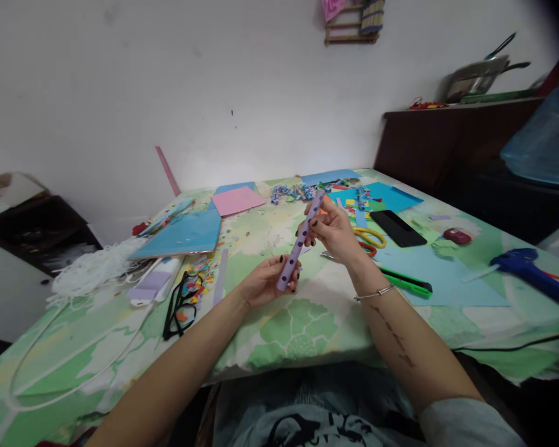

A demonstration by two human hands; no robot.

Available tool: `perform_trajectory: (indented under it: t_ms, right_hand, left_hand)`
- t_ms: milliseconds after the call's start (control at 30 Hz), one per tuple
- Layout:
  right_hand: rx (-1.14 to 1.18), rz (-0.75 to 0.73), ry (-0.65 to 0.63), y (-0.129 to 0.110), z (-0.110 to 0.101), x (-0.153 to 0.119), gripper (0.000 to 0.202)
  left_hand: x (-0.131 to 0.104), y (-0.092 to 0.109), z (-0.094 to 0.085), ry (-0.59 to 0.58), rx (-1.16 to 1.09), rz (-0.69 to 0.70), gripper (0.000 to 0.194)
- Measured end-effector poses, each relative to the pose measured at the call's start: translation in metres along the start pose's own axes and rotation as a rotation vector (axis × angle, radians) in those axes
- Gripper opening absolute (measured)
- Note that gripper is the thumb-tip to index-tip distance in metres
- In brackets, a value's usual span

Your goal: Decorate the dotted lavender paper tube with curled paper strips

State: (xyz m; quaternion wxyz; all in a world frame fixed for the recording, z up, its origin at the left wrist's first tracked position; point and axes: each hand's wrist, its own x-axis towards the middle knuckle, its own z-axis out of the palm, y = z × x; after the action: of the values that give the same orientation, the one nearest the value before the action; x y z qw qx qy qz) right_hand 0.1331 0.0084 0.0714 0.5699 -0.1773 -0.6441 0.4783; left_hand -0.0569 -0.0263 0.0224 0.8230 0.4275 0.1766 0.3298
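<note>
"Paper, rolled into a slim lilac tube with dark purple spots [295, 254], is being held aslant above the green-and-white floral tablecloth [302, 335]. How is it being gripped?"

"At two places. Its lower end is being pinched between the thumb and fingers of the bare left hand [266, 282], and its upper part is being pinched by the fingertips of the bare right hand [334, 230], the one with a thin metal bracelet [377, 293] at the wrist. Nothing is being crushed, by the look of it."

"And what is being asked of such a hold?"

"Lightness, most likely. Thin rolled paper is being handled, so pressure is best spread evenly over the fingertips; otherwise a dent is being risked."

"Is the seam being pressed down?"

"That cannot be told (the paper's loose edge is being hidden, or is too fine to be made out). For a tidy roll, both ends ought to be kept in line, with neither being twisted against the other."

"Is anything being crowded?"

"Possibly. The bright green plastic cutter [410, 284] is lying just beside the right forearm [391, 323], so wide elbow swings are best avoided."
</note>
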Motion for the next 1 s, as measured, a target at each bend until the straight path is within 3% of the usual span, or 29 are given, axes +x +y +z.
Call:
perform_trajectory:
  t_ms: [300,667,867,1000]
  right_hand:
    - [0.066,0.024,-0.106,0.003,0.005,-0.002,0.036]
    - [0.040,0.044,-0.083,0.003,0.007,-0.002,0.036]
    - [0.026,-0.005,-0.055,0.003,0.004,-0.001,0.027]
    - [-0.011,0.005,-0.036,0.003,0.002,0.000,0.028]
  left_hand:
    - [0.000,-0.003,0.003,-0.002,-0.011,0.013,0.018]
    - [0.002,-0.007,0.004,0.033,0.047,-0.008,0.015]
    - [0.001,-0.003,0.008,0.102,0.163,0.143,0.031]
    - [0.003,0.001,0.011,0.286,0.293,0.332,0.030]
